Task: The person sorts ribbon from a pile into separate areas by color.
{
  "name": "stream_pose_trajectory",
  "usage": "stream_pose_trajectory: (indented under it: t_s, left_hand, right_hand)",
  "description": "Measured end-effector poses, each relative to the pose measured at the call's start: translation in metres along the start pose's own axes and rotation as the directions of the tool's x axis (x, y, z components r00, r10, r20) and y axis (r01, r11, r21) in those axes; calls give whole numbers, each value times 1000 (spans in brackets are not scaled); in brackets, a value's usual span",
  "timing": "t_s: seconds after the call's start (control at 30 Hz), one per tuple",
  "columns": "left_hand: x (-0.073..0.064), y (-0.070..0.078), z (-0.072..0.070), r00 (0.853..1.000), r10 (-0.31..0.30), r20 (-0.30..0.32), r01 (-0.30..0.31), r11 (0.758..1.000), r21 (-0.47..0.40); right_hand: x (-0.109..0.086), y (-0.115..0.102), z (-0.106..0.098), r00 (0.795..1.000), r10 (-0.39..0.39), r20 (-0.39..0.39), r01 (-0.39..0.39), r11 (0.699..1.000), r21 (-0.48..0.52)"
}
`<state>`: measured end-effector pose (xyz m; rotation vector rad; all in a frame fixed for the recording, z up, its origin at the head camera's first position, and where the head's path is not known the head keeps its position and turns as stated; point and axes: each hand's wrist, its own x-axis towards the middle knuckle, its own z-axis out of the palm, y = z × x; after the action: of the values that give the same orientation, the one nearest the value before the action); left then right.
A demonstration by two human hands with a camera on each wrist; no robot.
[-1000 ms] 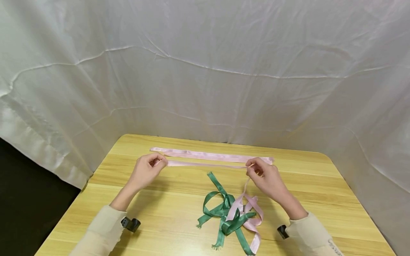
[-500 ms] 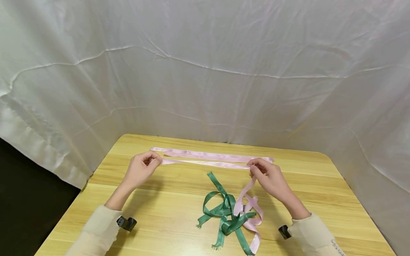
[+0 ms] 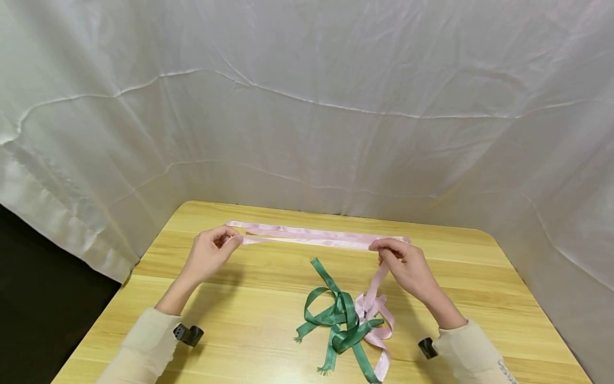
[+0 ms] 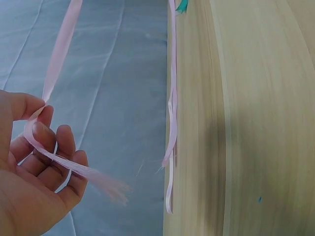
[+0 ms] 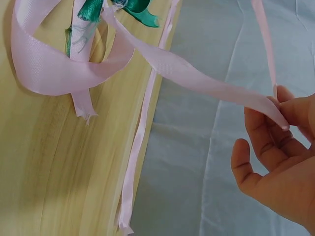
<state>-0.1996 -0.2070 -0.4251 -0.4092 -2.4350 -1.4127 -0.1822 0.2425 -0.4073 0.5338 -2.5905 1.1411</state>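
Observation:
A pink satin ribbon [image 3: 312,242] stretches between the two hands above the table. My left hand [image 3: 211,250] pinches it near one end between thumb and index finger; in the left wrist view its frayed tail [image 4: 106,182] curls past the other fingers. Farther along, my right hand [image 3: 403,266] pinches the same ribbon, and the rest hangs from the fingers to a loose pink heap [image 3: 379,320] on the table. Green ribbons [image 3: 352,336] lie tangled with that heap, their ends fraying. Behind the stretched ribbon, more pink ribbon [image 3: 297,231] lies in long straight lengths.
The wooden table [image 3: 240,341] has rounded far corners. A pale cloth curtain [image 3: 307,106] hangs behind it and along both sides. A dark area [image 3: 43,298] shows beyond the left edge.
My left hand has moved slightly left, and the ribbon between the hands now turns its flat, shiny side up. More of the pink length below my right hand has been drawn up from the heap.

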Motion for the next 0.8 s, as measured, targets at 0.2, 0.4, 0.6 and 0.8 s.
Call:
stream_pose_trajectory:
  t_s: [0.2, 0.4, 0.6, 0.8]
  left_hand:
    - [1, -1, -3, 1000, -1, -13, 1, 1000, 0]
    - [1, -1, -8, 999, -4, -42, 5, 1000, 13]
    - [2, -2, -9, 999, -2, -37, 3, 1000, 21]
    - [2, -4, -11, 999, -6, -42, 7, 1000, 23]
  right_hand:
    - [-1, -2, -1, 998, 54, 18, -54, 998, -10]
    - [-2, 0, 1, 1000, 24, 9, -24, 999, -32]
    - [-2, 2, 2, 1000, -2, 27, 1, 999, 42]
    - [-2, -1, 3, 1000, 13, 19, -12, 1000, -10]
